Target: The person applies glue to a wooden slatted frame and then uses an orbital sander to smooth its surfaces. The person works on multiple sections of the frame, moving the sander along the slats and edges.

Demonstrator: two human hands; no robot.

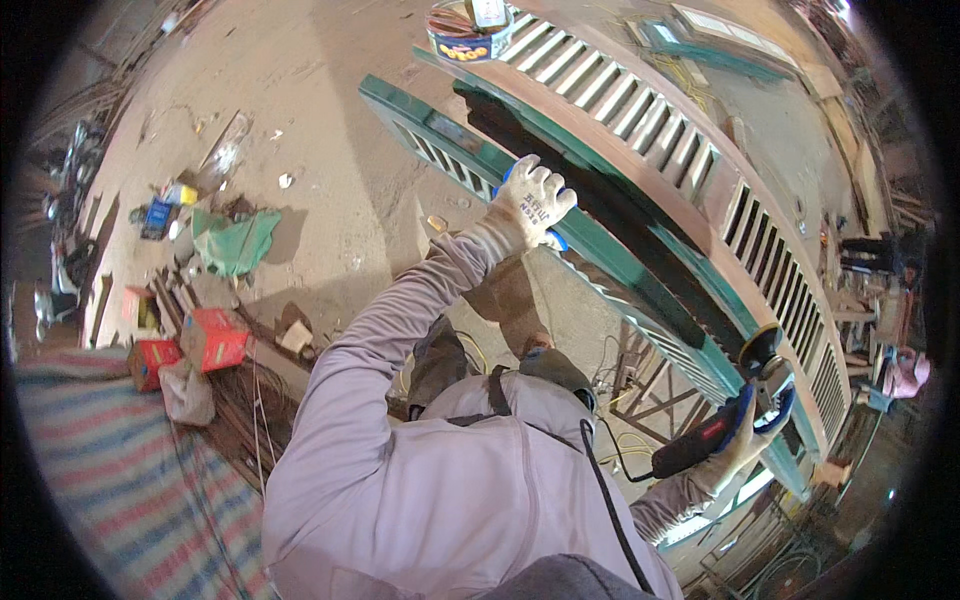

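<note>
My left hand (537, 203), in a whitish work glove with blue on the palm side, is closed over the top edge of a green louvered shutter (625, 272) standing on its side. In my right hand (748, 436), also gloved, is an angle grinder (700, 440) with a dark body and a cord. Its round disc (762, 347) is at the right part of the shutters, close to the green edge; whether it touches is unclear. Beyond lies a second louvered shutter (690, 225), its frame mostly brown with pale slats. A dark gap runs between the two.
A round tin (468, 45) with sticks and a small container stands on the far shutter's end. To the left are a green cloth (235, 242), red boxes (217, 338) and a striped sheet (120, 470). A yellow cord (630, 445) trails below the shutter.
</note>
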